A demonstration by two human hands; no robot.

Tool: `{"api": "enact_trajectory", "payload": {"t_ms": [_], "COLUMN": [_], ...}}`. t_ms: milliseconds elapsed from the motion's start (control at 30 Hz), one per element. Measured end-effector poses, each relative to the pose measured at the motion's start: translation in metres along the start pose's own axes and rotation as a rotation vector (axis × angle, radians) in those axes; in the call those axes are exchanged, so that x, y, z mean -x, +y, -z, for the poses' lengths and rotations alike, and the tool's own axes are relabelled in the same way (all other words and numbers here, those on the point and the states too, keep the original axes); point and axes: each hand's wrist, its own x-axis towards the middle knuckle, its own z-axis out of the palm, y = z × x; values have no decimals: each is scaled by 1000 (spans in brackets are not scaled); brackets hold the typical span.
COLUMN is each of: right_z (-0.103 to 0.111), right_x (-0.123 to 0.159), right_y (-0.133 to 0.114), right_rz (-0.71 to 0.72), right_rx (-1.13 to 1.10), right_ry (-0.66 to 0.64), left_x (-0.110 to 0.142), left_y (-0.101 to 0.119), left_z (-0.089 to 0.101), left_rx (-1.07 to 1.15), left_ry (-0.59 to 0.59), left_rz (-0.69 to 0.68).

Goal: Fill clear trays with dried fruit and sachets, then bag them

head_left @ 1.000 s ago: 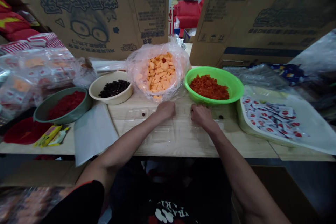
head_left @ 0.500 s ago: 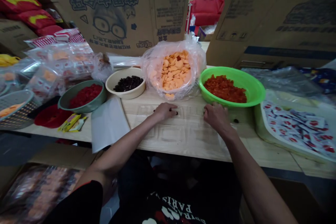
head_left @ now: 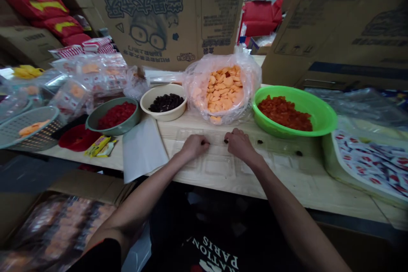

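My left hand [head_left: 195,146] and my right hand [head_left: 239,144] rest close together on a clear plastic compartment tray [head_left: 219,163], fingers curled down. Small dark dried fruit pieces [head_left: 259,141] lie on the tray, one just beside my right hand's fingers. Another dark piece [head_left: 298,153] sits farther right. Behind my hands stands a cream bowl [head_left: 163,112] holding more dark dried fruit. Anything inside my curled fingers is hidden.
A plastic bag of orange slices [head_left: 223,91], a green basin of diced red-orange fruit [head_left: 318,123], a grey-green bowl of red fruit [head_left: 113,126], white sheets [head_left: 143,151], and a tray of sachets [head_left: 366,161] crowd the wooden table [head_left: 287,187]. Large cardboard boxes stand behind.
The head view has swung, shifting everything rightward in the picture. My hands have drawn closer together, and more dark pieces now show on the plastic tray.
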Motion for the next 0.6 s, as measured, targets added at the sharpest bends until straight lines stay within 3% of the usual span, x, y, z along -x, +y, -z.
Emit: {"api": "enact_trajectory", "payload": {"t_ms": [67, 200, 300, 367, 467, 600], "right_z": [-1, -4, -7, -9, -11, 7], "right_x": [-1, 3, 8, 13, 22, 21], "right_y": [7, 19, 18, 12, -2, -6], "right_rz": [-13, -3, 45, 90, 148, 151], "right_rx": [-69, -180, -262, -306, -339, -317], "right_ry": [34, 147, 195, 200, 187, 215], "left_x": [-5, -21, -42, -59, -82, -100], "left_y": [-12, -41, -58, -66, -72, -75], "left_z": [24, 99, 150, 172, 185, 180], "left_rx": [348, 1100, 1163, 1157, 1120, 1055], "left_ry": [93, 378, 552, 648, 730, 717], "left_rz": [99, 313, 348, 370, 392, 391]}}
